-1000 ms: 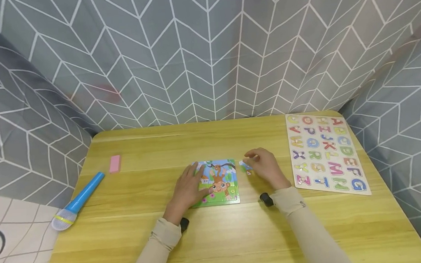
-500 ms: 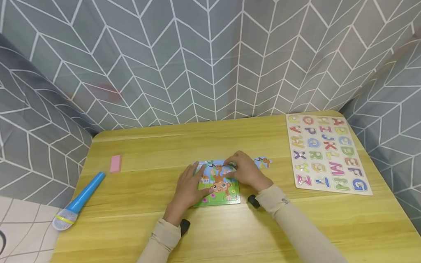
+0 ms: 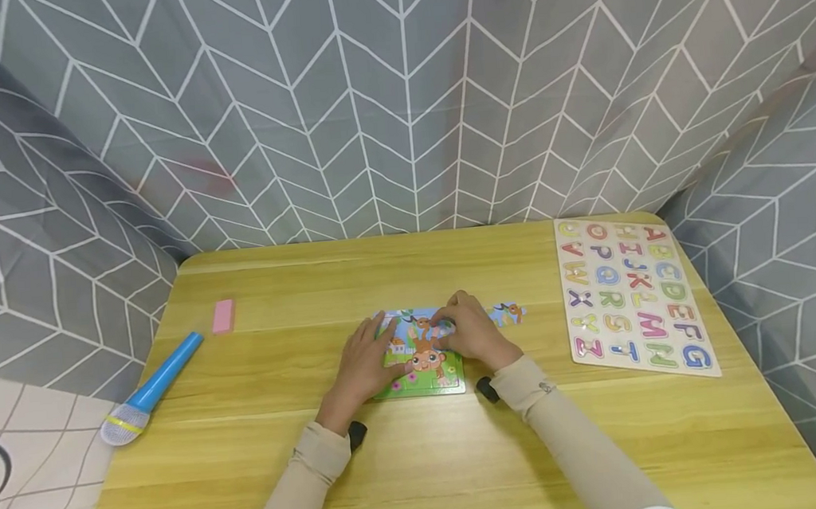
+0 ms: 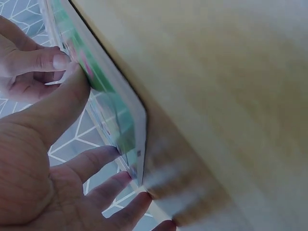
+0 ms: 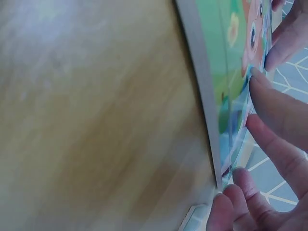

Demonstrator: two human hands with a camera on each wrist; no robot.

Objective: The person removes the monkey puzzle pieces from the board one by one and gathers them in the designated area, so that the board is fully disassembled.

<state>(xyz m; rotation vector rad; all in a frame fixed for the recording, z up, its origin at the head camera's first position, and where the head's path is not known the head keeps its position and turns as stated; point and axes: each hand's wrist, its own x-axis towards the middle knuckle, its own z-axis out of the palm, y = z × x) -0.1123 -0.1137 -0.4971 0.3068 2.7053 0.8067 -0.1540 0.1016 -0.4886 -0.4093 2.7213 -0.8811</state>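
Observation:
A square jigsaw puzzle (image 3: 425, 377) with a cartoon monkey lies on the wooden table. My left hand (image 3: 360, 362) rests over its left side with fingers spread along the edge and thumb on the picture. Over the puzzle's upper right part, my right hand (image 3: 476, 330) pinches a small puzzle piece (image 3: 446, 328) between thumb and forefinger, down at the picture; the hand partly hides the piece. In the right wrist view, the other fingertips (image 5: 222, 211) stand around the puzzle's corner. Just right of the right hand lies a loose puzzle piece (image 3: 509, 314) showing a brown animal.
A wooden alphabet board (image 3: 638, 300) lies at the right of the table (image 3: 424, 461). On the left are a pink block (image 3: 223, 317) and a blue toy microphone (image 3: 162, 382), its head over the table's left edge. A patterned grey curtain (image 3: 398, 127) hangs behind.
My right hand has moved left from the loose pieces beside the puzzle onto its upper right part, bringing one piece along. The left hand has stayed in place.

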